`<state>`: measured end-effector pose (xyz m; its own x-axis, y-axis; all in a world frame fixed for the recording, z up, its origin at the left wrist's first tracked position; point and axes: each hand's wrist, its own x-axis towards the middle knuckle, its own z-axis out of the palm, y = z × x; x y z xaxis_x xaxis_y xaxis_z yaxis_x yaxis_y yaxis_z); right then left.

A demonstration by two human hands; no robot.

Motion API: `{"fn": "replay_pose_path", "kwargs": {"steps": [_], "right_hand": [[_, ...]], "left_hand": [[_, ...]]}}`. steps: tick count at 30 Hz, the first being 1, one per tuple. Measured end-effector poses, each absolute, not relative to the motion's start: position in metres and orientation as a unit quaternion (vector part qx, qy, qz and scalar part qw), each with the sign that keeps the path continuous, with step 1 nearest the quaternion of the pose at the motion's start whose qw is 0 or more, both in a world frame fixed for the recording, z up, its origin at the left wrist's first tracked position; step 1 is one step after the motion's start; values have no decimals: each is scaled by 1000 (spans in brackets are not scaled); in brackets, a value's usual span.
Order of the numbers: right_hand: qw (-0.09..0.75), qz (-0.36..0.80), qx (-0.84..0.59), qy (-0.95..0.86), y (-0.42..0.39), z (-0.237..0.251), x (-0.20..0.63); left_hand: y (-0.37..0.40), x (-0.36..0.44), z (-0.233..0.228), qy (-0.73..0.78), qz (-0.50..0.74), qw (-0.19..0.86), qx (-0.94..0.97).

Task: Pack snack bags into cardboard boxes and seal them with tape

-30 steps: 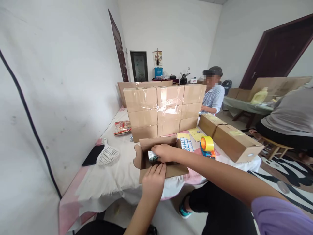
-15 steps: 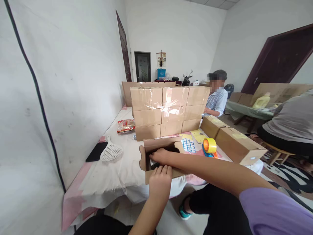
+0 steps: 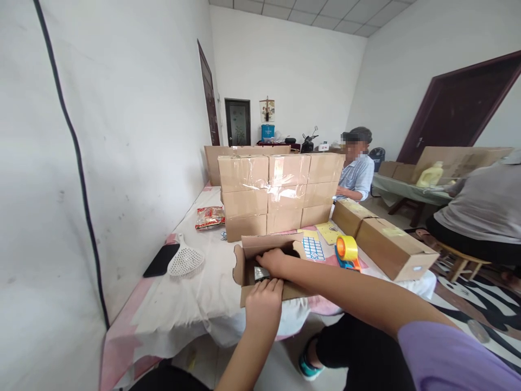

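An open cardboard box (image 3: 245,296) stands near the table's front edge with its flaps raised. My left hand (image 3: 264,297) is hooked over the front wall of that box, fingers bent to the inside. Inside it, my right hand (image 3: 275,262) reaches down with curled fingers; their tips are partly hidden. Just below the right hand lies a small silvery packet-like thing (image 3: 261,273), its kind unclear. Whatever the right fingers press on is out of sight.
Taped cartons (image 3: 285,190) are stacked behind the box. Two long cartons (image 3: 393,247) and a yellow tape dispenser (image 3: 347,248) sit to the right. Leftward lie a white perforated scoop (image 3: 186,259), a black flat object (image 3: 161,260) and a red packet (image 3: 209,218). Two people sit beyond.
My view has tilted up a little. The right hand has shifted slightly right inside the box, and more of the silvery thing shows. My left hand stays on the front wall.
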<state>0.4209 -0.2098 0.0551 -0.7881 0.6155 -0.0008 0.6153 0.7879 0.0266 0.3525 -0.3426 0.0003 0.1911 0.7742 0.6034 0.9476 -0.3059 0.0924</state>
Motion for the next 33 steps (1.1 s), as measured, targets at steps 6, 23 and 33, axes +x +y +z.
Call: {"fn": "replay_pose_path", "kwargs": {"steps": [6,23,33], "right_hand": [[-135,58,357,923,-237,127,498],[-479,-345,364,721,-239,29,571],[-575,-453,314,605,-207,25,569]], "left_hand": [[-343,340,20,-517,-320,128,-783],[-288,276,11,-537,-501,-127,-667],[-263,282,11,-553,-481,-90,-675]]}}
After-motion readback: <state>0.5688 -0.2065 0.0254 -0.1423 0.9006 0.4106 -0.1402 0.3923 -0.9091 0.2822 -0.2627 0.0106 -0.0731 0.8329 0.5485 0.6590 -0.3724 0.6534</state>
